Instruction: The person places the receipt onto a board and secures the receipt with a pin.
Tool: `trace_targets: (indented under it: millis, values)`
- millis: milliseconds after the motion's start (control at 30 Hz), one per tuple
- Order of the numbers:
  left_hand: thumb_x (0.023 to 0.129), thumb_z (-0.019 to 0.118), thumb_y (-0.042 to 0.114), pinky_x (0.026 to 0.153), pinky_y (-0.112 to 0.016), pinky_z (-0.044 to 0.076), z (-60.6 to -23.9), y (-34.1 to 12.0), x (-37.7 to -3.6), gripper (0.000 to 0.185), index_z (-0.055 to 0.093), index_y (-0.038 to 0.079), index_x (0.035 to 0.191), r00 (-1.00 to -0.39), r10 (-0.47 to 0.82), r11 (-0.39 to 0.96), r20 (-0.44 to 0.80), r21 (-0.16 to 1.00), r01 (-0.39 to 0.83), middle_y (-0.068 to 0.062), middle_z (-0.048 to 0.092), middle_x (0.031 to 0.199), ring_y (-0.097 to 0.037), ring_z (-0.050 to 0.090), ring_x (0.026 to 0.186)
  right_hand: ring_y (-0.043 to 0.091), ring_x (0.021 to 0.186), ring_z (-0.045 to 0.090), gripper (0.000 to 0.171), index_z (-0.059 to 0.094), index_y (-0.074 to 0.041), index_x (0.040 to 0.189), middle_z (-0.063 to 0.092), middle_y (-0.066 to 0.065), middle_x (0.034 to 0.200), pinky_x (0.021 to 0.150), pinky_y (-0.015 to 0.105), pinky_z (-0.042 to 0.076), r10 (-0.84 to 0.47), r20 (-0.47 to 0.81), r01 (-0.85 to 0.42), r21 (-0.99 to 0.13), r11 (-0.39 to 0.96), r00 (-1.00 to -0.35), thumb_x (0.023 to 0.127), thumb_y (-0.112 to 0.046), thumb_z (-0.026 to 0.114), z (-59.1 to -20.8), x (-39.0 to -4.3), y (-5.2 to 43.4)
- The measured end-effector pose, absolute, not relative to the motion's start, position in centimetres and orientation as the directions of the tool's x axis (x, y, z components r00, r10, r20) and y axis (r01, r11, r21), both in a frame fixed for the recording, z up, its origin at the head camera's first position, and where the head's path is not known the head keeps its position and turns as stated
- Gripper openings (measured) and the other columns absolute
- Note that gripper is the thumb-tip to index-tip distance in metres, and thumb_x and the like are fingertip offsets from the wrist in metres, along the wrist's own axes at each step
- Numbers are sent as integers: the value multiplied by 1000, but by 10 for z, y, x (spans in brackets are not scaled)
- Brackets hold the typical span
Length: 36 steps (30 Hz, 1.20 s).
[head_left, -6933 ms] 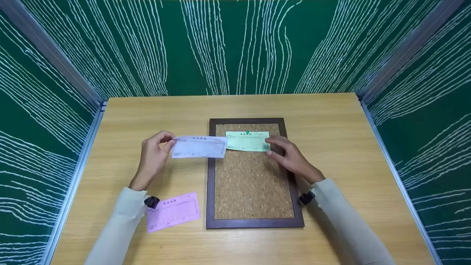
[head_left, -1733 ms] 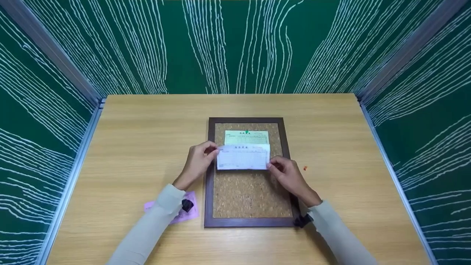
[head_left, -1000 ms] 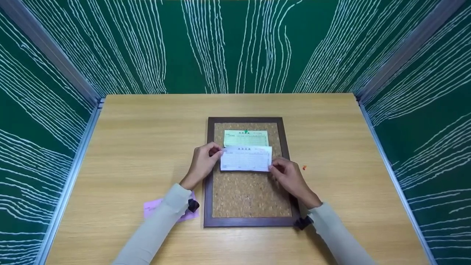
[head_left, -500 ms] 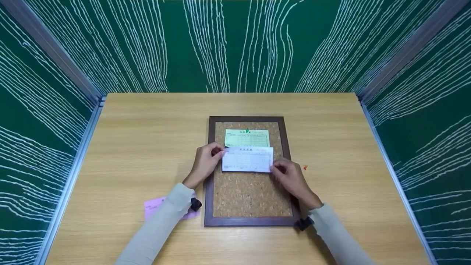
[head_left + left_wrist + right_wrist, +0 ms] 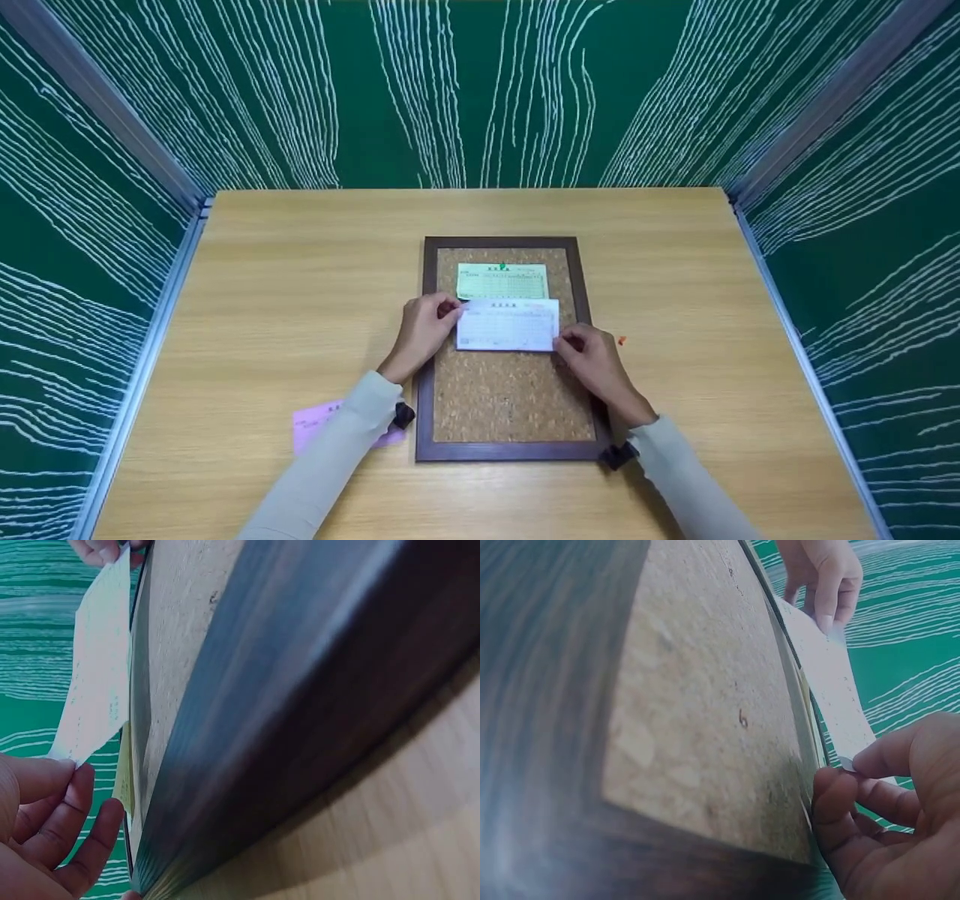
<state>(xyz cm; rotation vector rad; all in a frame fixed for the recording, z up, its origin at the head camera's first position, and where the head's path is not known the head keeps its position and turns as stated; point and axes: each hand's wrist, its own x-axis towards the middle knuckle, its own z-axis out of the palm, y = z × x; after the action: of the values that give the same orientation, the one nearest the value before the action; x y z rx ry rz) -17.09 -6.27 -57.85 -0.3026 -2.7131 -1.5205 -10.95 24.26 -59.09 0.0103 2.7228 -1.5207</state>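
At the near edge the two pale sleeves (image 5: 330,457) are cut off, one arm reaching in from the near left, the other from the near right. The left forearm hides much of a pink printed slip (image 5: 311,427) on the wooden table (image 5: 300,255), leaving mainly its left end and a strip at the right showing. A dark device (image 5: 403,415) at that wrist, its details hard to make out, covers part of the slip too.

Right of it lies a brown-framed cork board (image 5: 514,405). The right hand (image 5: 592,360) comes over its right rail, thumb and forefinger pinching the near right corner of a white printed slip (image 5: 508,326). A small orange object (image 5: 622,340), too small to make out, lies on the table to the right. The left hand (image 5: 424,330), over the left rail, pinches the slip's far left corner; the left wrist view shows its other fingers loosely bent. Between the hands, the white slip is held raised above the cork, its small print unreadable.

Beyond it, inside the frame, a green slip (image 5: 502,283) is fixed by a green pushpin (image 5: 502,265), its near edge hidden. White-streaked green walls (image 5: 360,97) stand farthest.
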Motion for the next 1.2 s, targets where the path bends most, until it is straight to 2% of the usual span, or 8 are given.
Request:
trace_targets:
  millis: [333,733,833,967,1200]
  values:
    - [103,75,3,79,-35,56,-586,-63,-173,6,81,2,101,-976,186,476,113,858,191,-8,79,97,-20,68,87,19,74,58,9,80,-2,97,70,5,85,61,24,44,-2,-19,15,-836,549,-1000,101,-4,72,-592,-110,242]
    - [99,78,4,96,-47,50,-593,-65,-176,5,82,0,100,-959,201,530,199,801,277,-12,76,103,-32,63,105,18,67,53,14,73,-5,87,61,1,75,56,24,39,-19,-28,12,-828,561,-999,100,-3,71,-593,-110,239]
    - [100,78,8,96,-43,51,-613,-67,-183,6,82,3,99,-944,207,520,256,789,328,-10,76,104,-30,62,109,18,66,53,15,72,-5,84,61,1,74,55,24,39,-10,-41,28,-826,562,-999,100,-4,70,-593,-110,239]
    - [99,79,11,96,-38,50,-623,-68,-185,6,82,6,96,-932,203,513,300,778,362,-6,75,103,-27,61,109,16,62,54,17,72,-5,82,61,0,71,52,23,39,-3,-58,46,-817,574,-998,99,-3,70,-592,-110,238]
    - [97,78,5,99,-45,50,-608,-63,-179,5,81,2,95,-941,206,545,268,767,338,-10,75,105,-31,60,111,14,57,56,17,74,-5,82,64,1,69,49,23,41,1,-83,67,-793,606,-997,98,-4,69,-592,-109,237]
